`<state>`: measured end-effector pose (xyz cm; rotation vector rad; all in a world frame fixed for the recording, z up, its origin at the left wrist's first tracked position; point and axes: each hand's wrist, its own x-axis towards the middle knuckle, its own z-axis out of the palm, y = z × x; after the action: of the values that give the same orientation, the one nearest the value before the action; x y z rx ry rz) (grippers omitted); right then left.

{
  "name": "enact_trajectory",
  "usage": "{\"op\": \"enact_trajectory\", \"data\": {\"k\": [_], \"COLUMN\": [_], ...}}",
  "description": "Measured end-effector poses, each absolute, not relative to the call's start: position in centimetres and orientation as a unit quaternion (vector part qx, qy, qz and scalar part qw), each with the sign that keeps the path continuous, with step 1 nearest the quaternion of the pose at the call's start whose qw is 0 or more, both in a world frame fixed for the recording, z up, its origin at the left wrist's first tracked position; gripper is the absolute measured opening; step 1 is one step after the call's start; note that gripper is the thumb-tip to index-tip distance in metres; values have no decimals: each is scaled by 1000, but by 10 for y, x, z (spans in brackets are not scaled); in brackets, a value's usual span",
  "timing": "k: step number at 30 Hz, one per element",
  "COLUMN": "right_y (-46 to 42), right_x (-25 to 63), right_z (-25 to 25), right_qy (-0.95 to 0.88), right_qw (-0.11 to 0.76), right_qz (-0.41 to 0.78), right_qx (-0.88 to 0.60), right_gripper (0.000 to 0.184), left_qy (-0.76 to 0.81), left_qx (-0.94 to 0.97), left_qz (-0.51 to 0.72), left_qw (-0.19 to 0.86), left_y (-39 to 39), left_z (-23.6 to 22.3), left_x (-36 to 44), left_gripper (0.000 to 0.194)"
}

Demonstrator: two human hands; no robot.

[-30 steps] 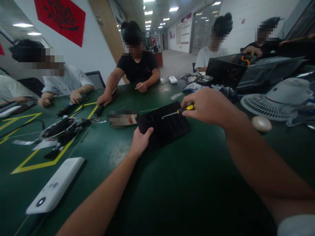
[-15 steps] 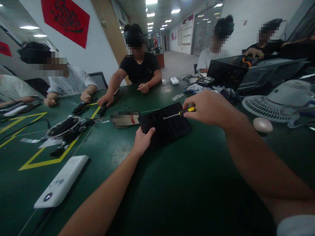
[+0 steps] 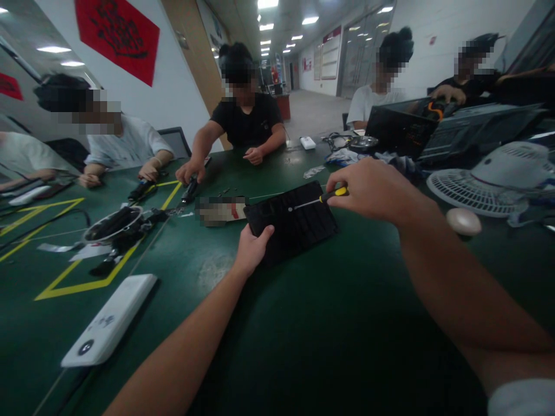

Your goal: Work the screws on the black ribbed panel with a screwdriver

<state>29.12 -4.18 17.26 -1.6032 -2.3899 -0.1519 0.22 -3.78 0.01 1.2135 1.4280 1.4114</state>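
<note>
A flat black panel (image 3: 299,228) lies on the green table (image 3: 303,323) in front of me. My left hand (image 3: 251,249) grips its near left corner, thumb on top. My right hand (image 3: 368,189) is closed round a screwdriver (image 3: 318,199) with a yellow and black handle. The metal shaft points left and its tip rests on the panel's top face.
A white power bank (image 3: 108,328) lies near left. Black parts sit in a ring (image 3: 113,224) inside yellow floor-tape lines. A white fan (image 3: 489,179) and a pale round object (image 3: 463,221) lie at right, open black cases (image 3: 403,130) behind. Several other people sit round the table.
The screwdriver tip has come down a little onto the panel. The person in black opposite has moved a hand along a black tool. My left hand has stayed on the corner.
</note>
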Motion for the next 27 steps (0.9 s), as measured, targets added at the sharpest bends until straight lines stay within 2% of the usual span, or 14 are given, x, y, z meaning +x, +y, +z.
{"op": "enact_trajectory", "data": {"k": [11, 20, 27], "right_y": [-48, -41, -48], "right_x": [288, 289, 280], "right_z": [174, 167, 166], "right_qy": [-831, -840, -828], "right_qw": [155, 163, 168], "right_qz": [-54, -30, -19], "right_qx": [-532, -517, -535], "right_gripper": [24, 23, 24], "left_qy": [573, 572, 563], "left_qx": [478, 482, 487], "left_qz": [546, 547, 550], "left_qw": [381, 376, 377], "left_y": [-40, -41, -41], "left_z": [5, 8, 5], "left_x": [3, 2, 3], "left_gripper": [42, 49, 47]}}
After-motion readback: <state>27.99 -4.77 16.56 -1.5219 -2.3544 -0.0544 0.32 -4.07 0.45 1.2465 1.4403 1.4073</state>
